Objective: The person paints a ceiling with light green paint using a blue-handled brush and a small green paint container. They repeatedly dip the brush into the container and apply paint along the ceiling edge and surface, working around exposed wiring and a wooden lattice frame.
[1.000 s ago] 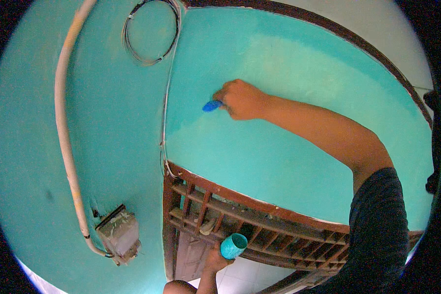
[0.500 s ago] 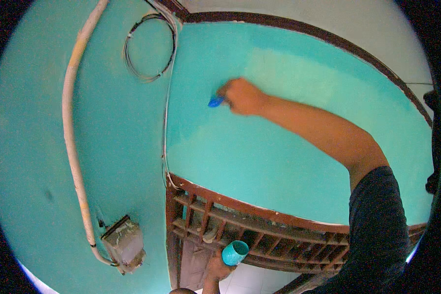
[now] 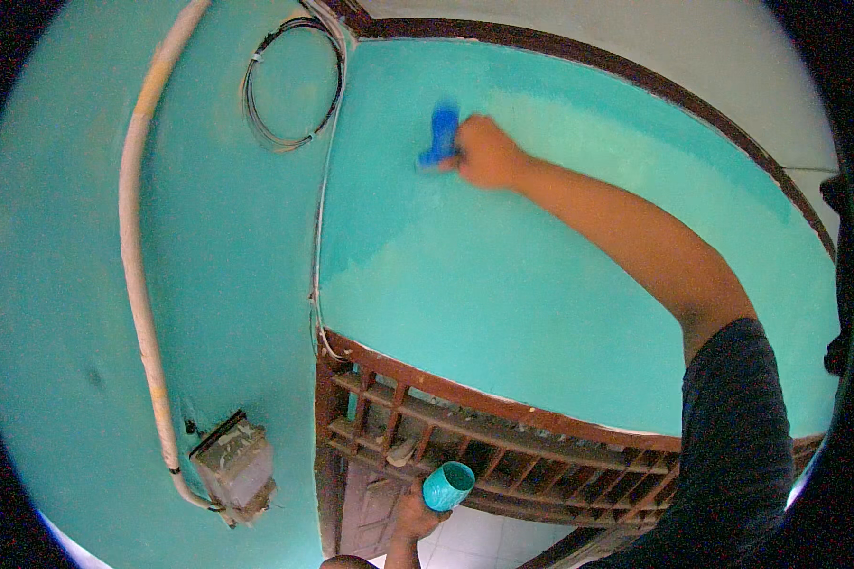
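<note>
My right hand [image 3: 489, 152], arm stretched up from the right, is closed around a blue paintbrush [image 3: 443, 133]. The brush is at the upper left part of the turquoise wall [image 3: 427, 275]; motion blurs it, and whether its tip touches the wall I cannot tell. Low in the view, my left hand [image 3: 416, 517] grips a turquoise cup [image 3: 448, 486] from its left side. The cup is tilted with its mouth showing, and its inside is dark turquoise. Darker paint borders a paler patch [image 3: 579, 142] right of the brush.
A brown wooden slatted frame [image 3: 503, 465] runs below the wall, just above the cup. Cables descend the corner, with a coiled cable [image 3: 294, 85] near the top. On the left wall are a pale pipe [image 3: 135, 237] and a paint-spattered box [image 3: 237, 469].
My right hand has moved up and slightly right with the paintbrush, whose blue part now points upward and shows more. The left hand and cup sit slightly further left.
</note>
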